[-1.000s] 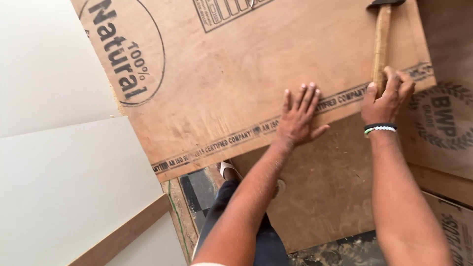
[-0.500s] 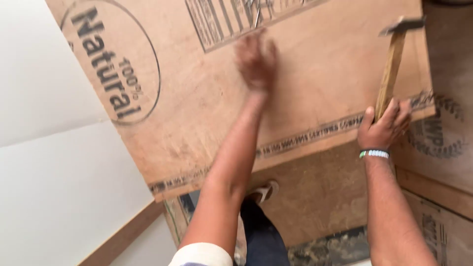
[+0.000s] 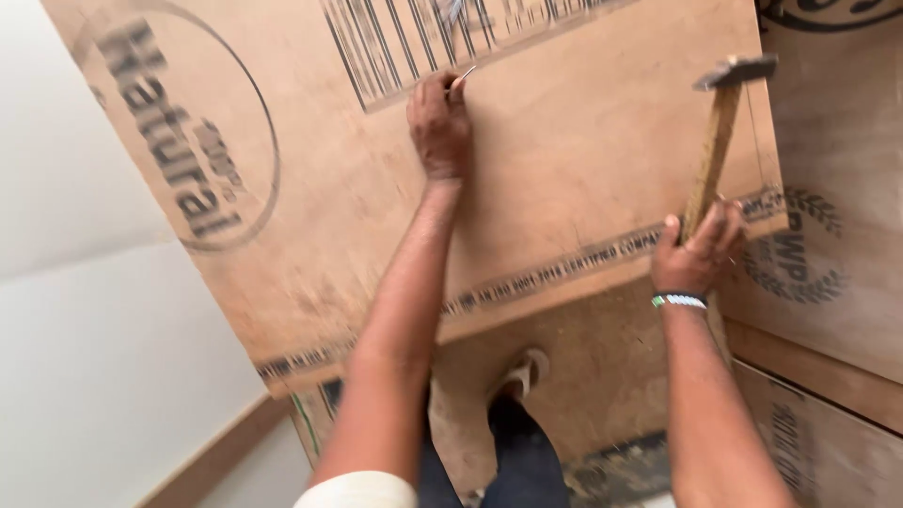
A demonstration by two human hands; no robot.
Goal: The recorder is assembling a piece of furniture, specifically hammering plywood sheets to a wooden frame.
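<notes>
A change of posture is shown across the last second. Earlier, the left hand (image 3: 437,127) was laid flat with fingers spread on the plywood sheet (image 3: 564,188), low in the middle of the frame. It has since been carried up to the upper centre, where it is now closed in a pinch on a thin nail (image 3: 463,75). The nail is held between fingertip and thumb and slanted, with its lower end on or very close to the board, just below the printed block of stripes.

The right hand (image 3: 696,254) is wrapped around the wooden handle of a hammer (image 3: 720,122) at the right of the frame. The hammer, earlier reaching out of the top of the frame, has been brought fully into view, its metal head raised at the upper right, well apart from the nail.

From this it is judged that steadying the sheet has given way to placing a nail, and that no blow has yet been struck.

The sheet lies over further stamped boards (image 3: 828,282) at the right. A sandalled foot (image 3: 522,372) is seen below its lower edge, and a white panel (image 3: 85,329) fills the left of the frame.
</notes>
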